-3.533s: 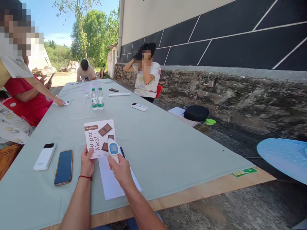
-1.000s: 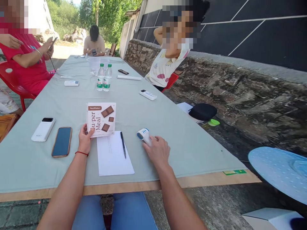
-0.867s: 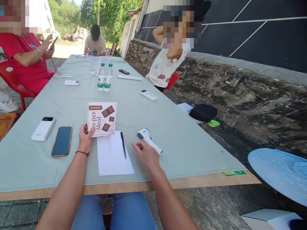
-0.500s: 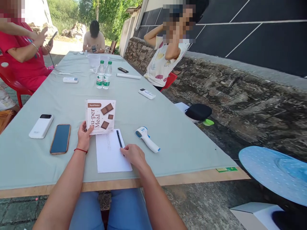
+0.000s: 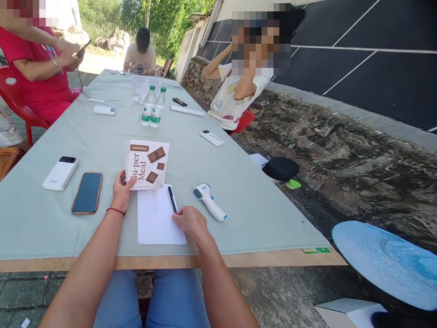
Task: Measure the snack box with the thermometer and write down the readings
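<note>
A small white box with brown chocolate pictures (image 5: 157,166) stands tilted up in my left hand (image 5: 122,189), thumb on its front and fingers behind it. Beneath and in front of it lies a white sheet of paper (image 5: 155,223) with a faint column of writing. My right hand (image 5: 191,222) rests at the sheet's right edge, its fingers pinched at the lower end of a black pen (image 5: 172,199). That end of the pen is hidden by the fingers. To the right of this hand lies a white and blue infrared thermometer (image 5: 210,202).
On the cloth-covered table (image 5: 259,218) lie a phone (image 5: 87,192), a white power bank (image 5: 60,173) and two water bottles (image 5: 152,107) before a clear plastic bowl (image 5: 136,84). People sit left, right and at the far end. A blue hat (image 5: 385,259) is at the lower right.
The view has shifted slightly. Both hands keep nearly the same places at the box and pen. The person on the left has lowered a raised hand to their phone.
</note>
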A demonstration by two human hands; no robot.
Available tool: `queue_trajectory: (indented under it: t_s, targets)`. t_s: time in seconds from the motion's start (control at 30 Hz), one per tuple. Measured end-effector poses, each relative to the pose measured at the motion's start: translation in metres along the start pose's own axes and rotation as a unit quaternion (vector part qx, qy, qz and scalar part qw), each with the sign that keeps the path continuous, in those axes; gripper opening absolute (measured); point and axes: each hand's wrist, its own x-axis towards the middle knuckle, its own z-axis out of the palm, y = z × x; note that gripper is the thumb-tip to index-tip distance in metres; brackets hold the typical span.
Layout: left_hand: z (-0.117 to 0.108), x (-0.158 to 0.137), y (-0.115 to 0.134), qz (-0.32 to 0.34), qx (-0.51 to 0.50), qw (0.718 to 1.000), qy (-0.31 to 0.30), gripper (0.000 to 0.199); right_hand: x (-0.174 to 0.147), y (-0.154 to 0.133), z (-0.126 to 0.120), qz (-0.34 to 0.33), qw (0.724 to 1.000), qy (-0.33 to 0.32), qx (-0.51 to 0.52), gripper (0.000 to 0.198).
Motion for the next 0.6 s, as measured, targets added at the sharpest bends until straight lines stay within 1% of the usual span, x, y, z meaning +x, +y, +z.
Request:
queue_trajectory:
  t_s: [0.03, 0.1, 0.13, 0.2, 0.27, 0.3, 0.37, 0.47, 0.6]
  targets:
    - [0.000, 0.000, 0.000, -0.001, 0.002, 1.000, 0.003, 0.067, -0.001, 0.003, 0.000, 0.001, 0.999, 0.013, 0.032, 0.020]
    - [0.000, 0.000, -0.001, -0.004, 0.005, 1.000, 0.004, 0.069, -0.004, 0.008, 0.002, -0.002, 0.988, 0.029, 0.151, 0.017]
    - [0.000, 0.000, -0.002, -0.006, 0.005, 1.000, 0.005, 0.070, -0.006, 0.009, 0.003, -0.004, 0.974, 0.030, 0.225, 0.013]
    - [0.000, 0.001, -0.004, -0.007, 0.001, 1.000, 0.011, 0.072, -0.010, 0.008, 0.008, -0.020, 0.931, 0.024, 0.363, 0.012]
    - [0.000, 0.001, -0.005, -0.008, -0.003, 1.000, 0.017, 0.074, -0.015, 0.003, 0.016, -0.052, 0.892, 0.026, 0.448, 0.015]
    - [0.000, 0.002, -0.006, -0.009, -0.004, 1.000, 0.018, 0.074, -0.017, -0.001, 0.021, -0.070, 0.880, 0.032, 0.469, 0.016]
    - [0.001, 0.001, -0.007, -0.008, -0.006, 1.000, 0.012, 0.073, -0.019, -0.008, 0.033, -0.095, 0.871, 0.048, 0.480, 0.019]
    - [0.001, 0.000, -0.006, -0.008, -0.010, 1.000, 0.005, 0.072, -0.022, -0.013, 0.049, -0.096, 0.882, 0.075, 0.455, 0.023]
    - [0.004, -0.003, -0.003, -0.014, -0.003, 1.000, 0.004, 0.077, -0.024, -0.012, 0.063, -0.104, 0.895, 0.102, 0.422, 0.022]
